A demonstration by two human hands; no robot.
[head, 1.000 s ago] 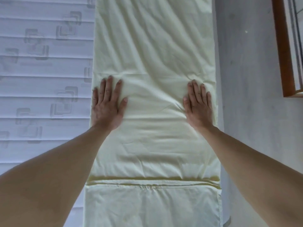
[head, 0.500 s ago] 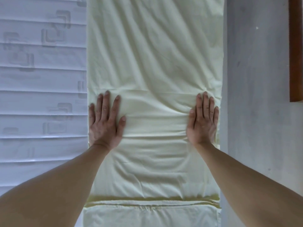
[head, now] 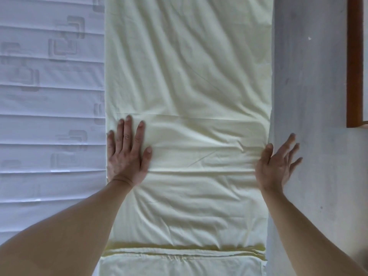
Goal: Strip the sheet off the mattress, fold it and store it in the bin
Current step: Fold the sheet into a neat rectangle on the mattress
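Observation:
The pale yellow sheet [head: 189, 86] lies folded into a long strip along the right side of the bare white mattress [head: 49, 116]. My left hand [head: 127, 154] presses flat on the strip's left edge, fingers straight. At the strip's right edge my right hand [head: 276, 166] is tilted, fingers spread over the mattress side, thumb touching the cloth. No bin is in view.
The grey floor [head: 318, 136] runs along the right of the mattress. A brown wooden frame [head: 354, 66] stands at the upper right. A lighter folded layer of the sheet [head: 179, 265] shows at the near end.
My right hand has slid off the sheet's top to its right edge and tilted, fingers spread. My left hand stays flat near the same spot on the left edge.

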